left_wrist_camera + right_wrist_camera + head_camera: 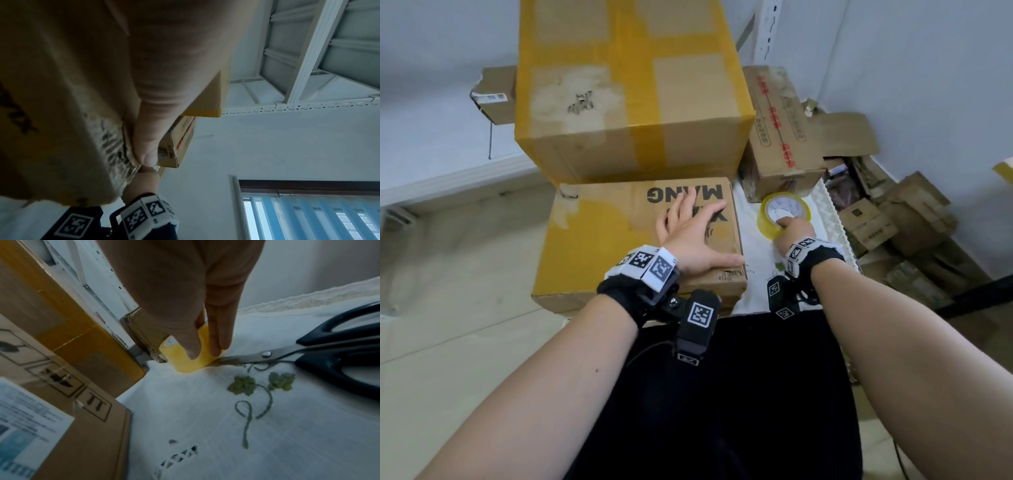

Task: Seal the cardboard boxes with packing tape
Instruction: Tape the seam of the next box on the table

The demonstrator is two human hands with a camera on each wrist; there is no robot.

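A flat cardboard box [602,246] with black print and yellow tape patches lies in front of me. My left hand [688,226] rests flat on its right part, fingers spread and straight. In the left wrist view the thumb [148,142] lies along the box's worn edge [115,146]. A roll of yellowish packing tape [787,205] lies flat on the white cloth to the right of the box. My right hand [792,228] grips its near side. In the right wrist view the thumb and two fingers [220,344] press on the roll's outer wall [185,365].
A big taped box [626,96] stands behind the flat one, a smaller red-printed box [777,130] to its right. Black-handled scissors [308,353] lie on the embroidered white cloth [205,418], their blades touching the roll. Several boxes [893,219] are piled low on the right.
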